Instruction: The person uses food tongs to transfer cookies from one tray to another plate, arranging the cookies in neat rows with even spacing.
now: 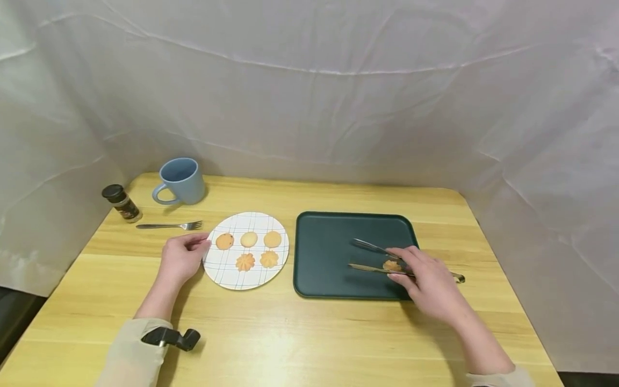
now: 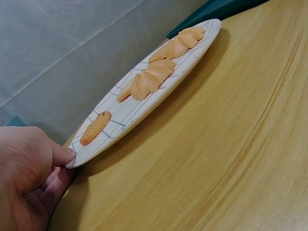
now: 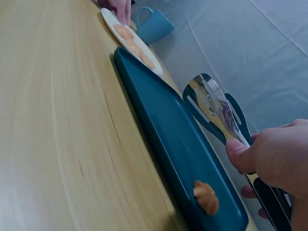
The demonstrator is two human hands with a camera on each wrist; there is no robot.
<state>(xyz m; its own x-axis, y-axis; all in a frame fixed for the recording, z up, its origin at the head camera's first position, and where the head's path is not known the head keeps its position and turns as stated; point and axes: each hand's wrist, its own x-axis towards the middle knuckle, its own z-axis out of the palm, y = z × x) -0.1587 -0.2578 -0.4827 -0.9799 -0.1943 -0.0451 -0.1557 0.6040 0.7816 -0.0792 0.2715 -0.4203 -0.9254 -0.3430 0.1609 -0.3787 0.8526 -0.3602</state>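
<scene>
My left hand (image 1: pixel 181 260) pinches the left rim of a round white plate (image 1: pixel 261 275) with blue grid lines. On the plate lie several cookies: flat round ones and flower-shaped ones, such as a flower-shaped cookie (image 2: pixel 147 82) in the left wrist view. My right hand (image 1: pixel 432 279) grips metal tongs (image 1: pixel 372 269) over the right part of a dark green tray (image 1: pixel 324 252). The tongs' arms are spread, with nothing between their tips. A single ridged cookie (image 3: pixel 206 197) rests on the tray near its right end, below the tongs.
A blue mug (image 1: pixel 186 185) stands at the back left, beside a black-capped seasoning jar (image 1: pixel 123 204). A fork (image 1: pixel 169 226) lies in front of them. Plate and tray sit side by side with a narrow gap on the wooden table (image 1: pixel 290 344). A pale cloth (image 1: pixel 309 118) hangs behind.
</scene>
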